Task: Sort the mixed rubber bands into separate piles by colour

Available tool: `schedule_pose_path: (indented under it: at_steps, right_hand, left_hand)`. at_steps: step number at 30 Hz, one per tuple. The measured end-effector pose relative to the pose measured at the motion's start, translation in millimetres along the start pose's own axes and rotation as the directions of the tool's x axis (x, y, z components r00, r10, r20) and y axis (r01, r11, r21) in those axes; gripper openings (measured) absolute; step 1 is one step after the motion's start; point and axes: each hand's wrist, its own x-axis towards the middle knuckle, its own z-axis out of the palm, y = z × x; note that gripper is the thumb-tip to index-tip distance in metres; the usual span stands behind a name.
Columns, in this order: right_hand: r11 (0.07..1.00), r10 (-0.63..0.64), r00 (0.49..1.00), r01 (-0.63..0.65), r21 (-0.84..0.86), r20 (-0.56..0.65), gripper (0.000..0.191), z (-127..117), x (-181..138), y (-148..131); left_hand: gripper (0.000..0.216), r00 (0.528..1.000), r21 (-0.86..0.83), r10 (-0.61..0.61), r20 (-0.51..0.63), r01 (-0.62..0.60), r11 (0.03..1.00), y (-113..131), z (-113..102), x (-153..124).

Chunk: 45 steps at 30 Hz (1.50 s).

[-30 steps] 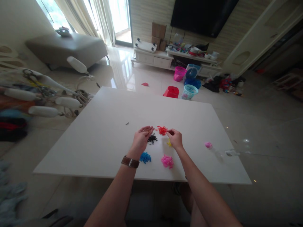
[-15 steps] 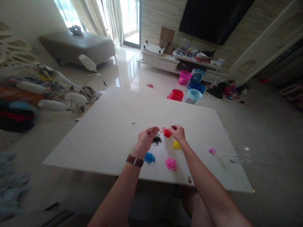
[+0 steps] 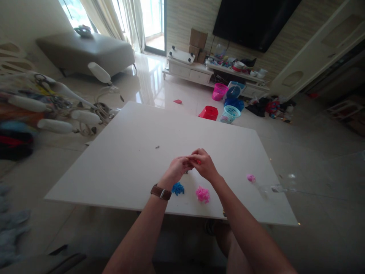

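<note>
Above the white table (image 3: 114,163), my left hand (image 3: 178,168) and my right hand (image 3: 203,163) meet at the fingertips. A tiny yellow-orange rubber band (image 3: 187,158) shows at the closed fingers of my left hand. My right fingers are pinched against it; whether they hold anything more is hidden. Bits of the red band pile (image 3: 199,162) and the black band pile (image 3: 187,172) peek out around my hands. Nearer to me lie a blue pile (image 3: 178,188) and a pink pile (image 3: 203,194) of small rubber bands.
A single dark band (image 3: 157,147) lies left of my hands. A pink-purple lump (image 3: 251,178) sits at the table's right. Beyond the far edge stand a red bin (image 3: 209,112) and a light-blue basket (image 3: 229,114). White lamp arms (image 3: 85,117) are at the left.
My right hand has moved left from beside the red pile to my left hand, and their fingertips now meet. The yellow pile is now covered. The view has shifted slightly.
</note>
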Motion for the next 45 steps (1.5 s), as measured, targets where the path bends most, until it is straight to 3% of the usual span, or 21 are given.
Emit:
schedule_pose_path:
  at_steps: [5, 13, 19, 23, 26, 31, 34, 39, 42, 45]
  right_hand:
    - [0.997, -0.065, 0.997, 0.067, -0.035, 0.032, 0.017, -11.5, -10.0, 0.4]
    - [0.997, -0.071, 0.997, 0.07, 0.038, 0.01, 0.03, -21.1, -24.3, 1.5]
    - [0.993, -0.093, 0.996, 0.092, 0.078, 0.017, 0.016, -31.2, -32.5, 1.0]
    - [0.998, -0.047, 0.999, 0.046, 0.037, 0.007, 0.015, -44.9, -37.7, 10.1]
    - [0.995, 0.091, 0.996, -0.09, -0.041, 0.025, 0.012, -54.9, -47.2, 33.0]
    - [0.898, 0.389, 0.911, -0.341, -0.279, 0.137, 0.013, -62.6, -75.7, 85.7]
    - [0.835, 0.498, 0.84, -0.396, -0.383, 0.216, 0.017, -62.7, -90.4, 104.8]
    - [0.753, 0.621, 0.717, -0.431, -0.497, 0.318, 0.021, -59.0, -98.1, 111.2]
    - [0.728, 0.648, 0.693, -0.442, -0.525, 0.315, 0.02, -56.0, -96.1, 111.3]
    - [0.706, 0.657, 0.714, -0.471, -0.529, 0.242, 0.025, -56.3, -93.7, 112.0]
  left_hand:
    - [0.009, 0.994, 0.055, -0.074, 0.085, 0.069, 0.996, -1.8, 2.4, -2.6]
    - [0.011, 0.978, 0.147, -0.135, 0.159, 0.112, 0.983, -10.4, 10.1, -5.2]
    - [0.011, 0.96, 0.213, -0.194, 0.204, 0.15, 0.966, -10.7, 12.9, -8.5]
    - [0.017, 0.949, 0.254, -0.245, 0.196, 0.192, 0.948, -7.8, 17.0, -11.5]
    - [0.02, 0.969, 0.277, -0.219, 0.113, 0.181, 0.944, -5.4, 17.3, -11.7]
    - [0.022, 0.993, 0.276, -0.116, 0.023, 0.105, 0.955, 0.6, 14.3, -10.7]
    - [0.024, 0.995, 0.275, -0.098, 0.011, 0.091, 0.957, 3.5, 14.2, -11.2]
    - [0.027, 0.996, 0.302, -0.084, 0.02, 0.074, 0.95, 4.3, 15.0, -11.7]
    - [0.027, 0.997, 0.323, -0.081, 0.019, 0.07, 0.944, 3.5, 14.2, -11.5]
    - [0.026, 0.999, 0.355, -0.052, 0.006, 0.046, 0.934, 2.2, 12.3, -9.4]
